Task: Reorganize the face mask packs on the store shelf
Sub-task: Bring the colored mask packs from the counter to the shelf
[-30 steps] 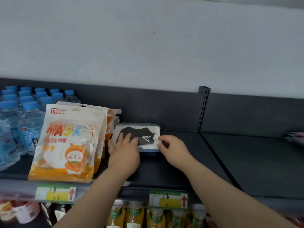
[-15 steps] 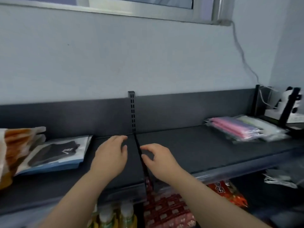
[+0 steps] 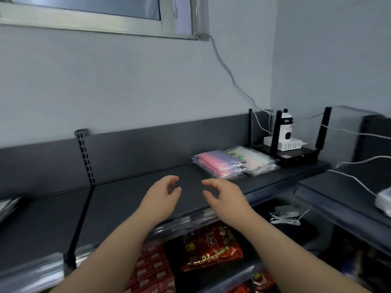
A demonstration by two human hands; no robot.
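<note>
A clear pack of pink face masks lies flat on the dark shelf, with a pack of pale white-green masks beside it on the right. My left hand and my right hand hover side by side over the bare shelf, short of the packs, fingers loosely curled and holding nothing. The corner of the black-mask pack shows at the far left edge.
A black router with upright antennas and a small white camera stand at the shelf's right end, with white cables trailing. A slotted upright divides the shelf back. Red snack bags fill the shelf below.
My hands let go of the black-mask pack and moved right along the shelf with my view. The pink and pale packs and the router have come into sight.
</note>
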